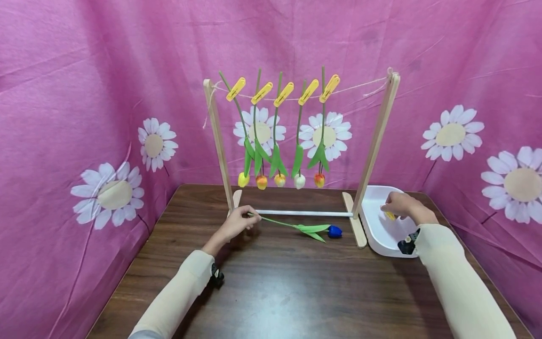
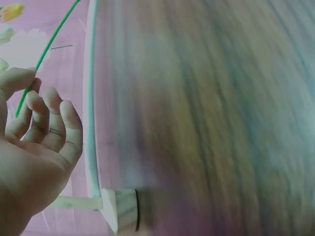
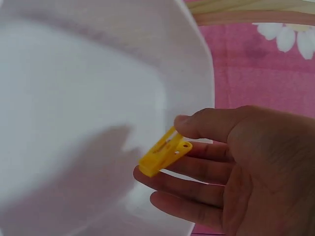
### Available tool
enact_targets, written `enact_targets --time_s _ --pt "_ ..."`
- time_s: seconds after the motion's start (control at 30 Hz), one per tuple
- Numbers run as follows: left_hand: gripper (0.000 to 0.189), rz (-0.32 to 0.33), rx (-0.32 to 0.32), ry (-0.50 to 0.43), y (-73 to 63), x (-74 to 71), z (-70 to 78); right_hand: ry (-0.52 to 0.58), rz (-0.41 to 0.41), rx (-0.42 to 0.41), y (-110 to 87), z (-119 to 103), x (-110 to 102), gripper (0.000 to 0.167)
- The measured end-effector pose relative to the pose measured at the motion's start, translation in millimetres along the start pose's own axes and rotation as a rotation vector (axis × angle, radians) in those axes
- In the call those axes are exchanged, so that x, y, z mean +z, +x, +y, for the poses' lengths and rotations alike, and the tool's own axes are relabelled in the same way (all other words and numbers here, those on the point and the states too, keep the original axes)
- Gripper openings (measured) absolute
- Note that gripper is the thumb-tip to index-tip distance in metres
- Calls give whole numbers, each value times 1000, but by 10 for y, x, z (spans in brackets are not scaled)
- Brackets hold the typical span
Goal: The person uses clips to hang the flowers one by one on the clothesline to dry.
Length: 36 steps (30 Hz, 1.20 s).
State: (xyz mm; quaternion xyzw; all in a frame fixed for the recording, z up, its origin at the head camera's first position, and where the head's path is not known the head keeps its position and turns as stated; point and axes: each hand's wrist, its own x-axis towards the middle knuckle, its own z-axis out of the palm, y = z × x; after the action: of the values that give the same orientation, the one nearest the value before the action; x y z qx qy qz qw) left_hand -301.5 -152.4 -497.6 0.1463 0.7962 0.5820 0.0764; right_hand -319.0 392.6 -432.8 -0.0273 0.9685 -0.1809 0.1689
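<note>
My left hand (image 1: 239,222) pinches the end of a green stem, close over the table, in front of the rack's left post. At the stem's other end, a blue tulip (image 1: 335,231) with long green leaves points to the right. In the left wrist view the stem (image 2: 50,43) runs up from between thumb and forefinger. My right hand (image 1: 402,207) is over the white tray (image 1: 372,226) and holds a yellow clothespin (image 3: 164,151) between thumb and fingers. Several tulips hang heads down from a string on the wooden rack (image 1: 378,141), each under a yellow clothespin (image 1: 329,88).
The rack stands on two wooden feet (image 1: 359,230), joined by a white bar (image 1: 305,213) low across the table. Its right foot is beside the tray. A brown wooden table (image 1: 271,292) lies in front, and pink cloth (image 1: 296,33) with printed daisies surrounds it.
</note>
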Motion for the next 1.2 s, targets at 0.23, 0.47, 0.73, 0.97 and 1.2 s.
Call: enact_targets --time_s 0.23,0.47,0.73,0.97,1.2 --pt "16 11 69 -278 -2 77 151 77 90 -37 -18 -76 -63 37" --pt "8 -45 119 -582 -25 177 351 189 204 -36 -64 -177 -115 39" --pt "10 -40 187 -658 -47 271 494 123 261 -62 -147 -311 -200 65" --pt "15 23 183 -569 -30 341 597 135 346 -118 -217 -494 -277 71" --pt "11 -54 257 -472 -27 415 726 163 422 -182 -347 -708 -391 66"
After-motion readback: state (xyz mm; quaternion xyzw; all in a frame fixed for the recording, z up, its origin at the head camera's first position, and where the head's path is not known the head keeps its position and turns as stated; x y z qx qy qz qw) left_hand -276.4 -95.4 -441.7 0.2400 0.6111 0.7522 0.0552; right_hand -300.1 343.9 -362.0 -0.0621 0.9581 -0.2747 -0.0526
